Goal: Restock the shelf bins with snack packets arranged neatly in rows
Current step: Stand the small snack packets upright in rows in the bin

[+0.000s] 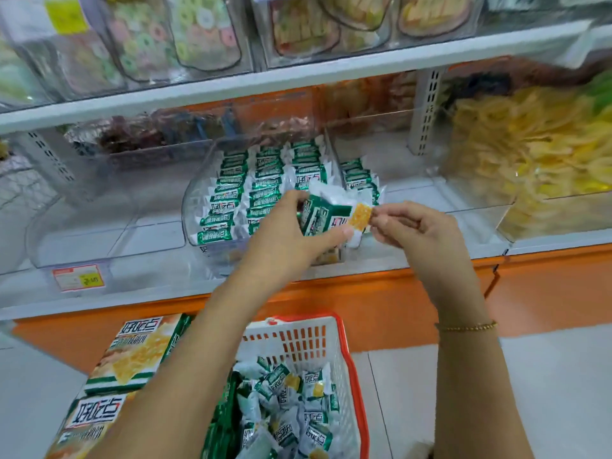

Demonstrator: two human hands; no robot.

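Observation:
My left hand (291,230) grips a small bunch of green-and-white snack packets (326,215) in front of the clear shelf bin (195,207). My right hand (415,231) pinches the right end of the front packet, by its yellow cracker picture. The bin holds three neat rows of the same packets (251,190). A short row of them (359,178) stands in the bin to the right. Below, a white basket with an orange rim (351,369) holds several loose packets (291,405).
Two printed cracker cartons (139,352) lie left of the basket on the floor. A clear bin (99,233) with a price tag stands to the left, and a bin of yellow snacks (536,154) to the right. Overhead a shelf (298,77) carries more clear bins.

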